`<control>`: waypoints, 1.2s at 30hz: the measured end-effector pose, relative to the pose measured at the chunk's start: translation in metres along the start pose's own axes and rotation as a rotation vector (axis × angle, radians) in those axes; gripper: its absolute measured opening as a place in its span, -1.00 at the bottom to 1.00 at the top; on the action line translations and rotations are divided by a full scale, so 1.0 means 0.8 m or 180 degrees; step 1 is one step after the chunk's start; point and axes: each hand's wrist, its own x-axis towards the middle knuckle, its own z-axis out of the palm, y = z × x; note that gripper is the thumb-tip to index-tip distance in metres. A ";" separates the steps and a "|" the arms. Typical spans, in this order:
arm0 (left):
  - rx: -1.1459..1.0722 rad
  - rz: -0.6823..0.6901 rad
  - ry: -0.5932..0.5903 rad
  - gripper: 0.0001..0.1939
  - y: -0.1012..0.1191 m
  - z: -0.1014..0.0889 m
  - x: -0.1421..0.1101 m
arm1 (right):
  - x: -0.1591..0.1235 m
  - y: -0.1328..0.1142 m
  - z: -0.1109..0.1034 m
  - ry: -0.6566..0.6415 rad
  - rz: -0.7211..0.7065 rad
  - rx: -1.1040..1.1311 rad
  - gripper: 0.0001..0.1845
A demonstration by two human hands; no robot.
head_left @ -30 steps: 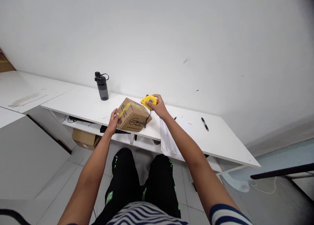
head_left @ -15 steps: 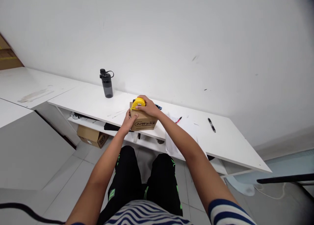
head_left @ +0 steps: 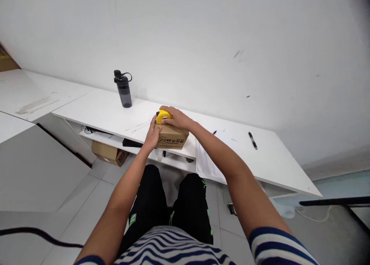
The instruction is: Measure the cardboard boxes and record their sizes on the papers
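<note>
Since a second ago, the yellow tape measure has shifted from the box's right end to its left end, and the cardboard box has turned so its printed side faces near. The right hand pinches the tape measure between thumb and fingers, holding it at the box's far left top edge. The left hand clasps the box's left end, thumb at the near corner and fingers along the side; whether its fingertips also catch the tape's end, I cannot tell. The box is at the near edge of the white table. Right of it lie papers, partly hidden by the right forearm, and farther right a black pen. A dark bottle stands upright to the far left. Below the table, on the left, is a larger carton.
</note>
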 end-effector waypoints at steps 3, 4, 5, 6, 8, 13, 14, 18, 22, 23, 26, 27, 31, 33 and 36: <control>0.0260 0.0076 0.0138 -0.38 0.002 0.001 -0.001 | -0.010 0.012 -0.008 0.0045 0.0054 -0.0014 -0.44; 0.0340 0.0087 0.0180 -0.39 0.002 0.001 -0.002 | -0.016 0.015 -0.013 0.0053 0.0093 -0.0009 -0.44; 0.0409 0.0090 0.0210 -0.39 0.003 0.001 -0.002 | -0.024 0.018 -0.018 0.0055 0.0144 -0.0001 -0.43; 0.0464 0.0086 0.0232 -0.39 0.003 0.001 -0.003 | -0.032 0.021 -0.023 0.0057 0.0207 0.0004 -0.43; 0.0533 0.0074 0.0252 -0.39 0.004 0.000 -0.003 | -0.052 0.027 -0.036 0.0065 0.0327 0.0005 -0.43; 0.0511 0.0068 0.0293 -0.41 0.005 -0.001 -0.003 | -0.102 0.040 -0.066 0.0163 0.0440 0.0072 -0.51; 0.0491 0.0085 0.0305 -0.41 0.004 -0.001 -0.002 | -0.110 0.044 -0.070 0.0176 0.0470 0.0094 -0.53; 0.0437 0.0129 0.0336 -0.41 -0.001 0.001 0.002 | -0.137 0.063 -0.079 0.0274 0.0631 0.0164 -0.53; 0.0400 0.0168 0.0393 -0.42 -0.006 0.003 0.006 | -0.151 0.078 -0.079 0.0369 0.0681 0.0167 -0.52; 0.0400 0.0171 0.0400 -0.42 -0.006 0.003 0.007 | -0.153 0.080 -0.079 0.0386 0.0685 0.0185 -0.51; 0.0388 0.0172 0.0406 -0.41 -0.006 0.004 0.008 | -0.154 0.079 -0.077 0.0452 0.0695 0.0293 -0.48; 0.0379 0.0172 0.0404 -0.41 -0.006 0.004 0.008 | -0.154 0.078 -0.077 0.0464 0.0707 0.0327 -0.48; 0.0334 0.0192 0.0405 -0.41 -0.009 0.005 0.009 | -0.155 0.072 -0.077 0.0475 0.0758 0.0405 -0.49; 0.0304 0.0222 0.0417 -0.41 -0.011 0.005 0.010 | -0.155 0.071 -0.075 0.0498 0.0756 0.0426 -0.49; 0.0268 0.0218 0.0417 -0.41 -0.012 0.005 0.011 | -0.152 0.071 -0.070 0.0523 0.0751 0.0461 -0.49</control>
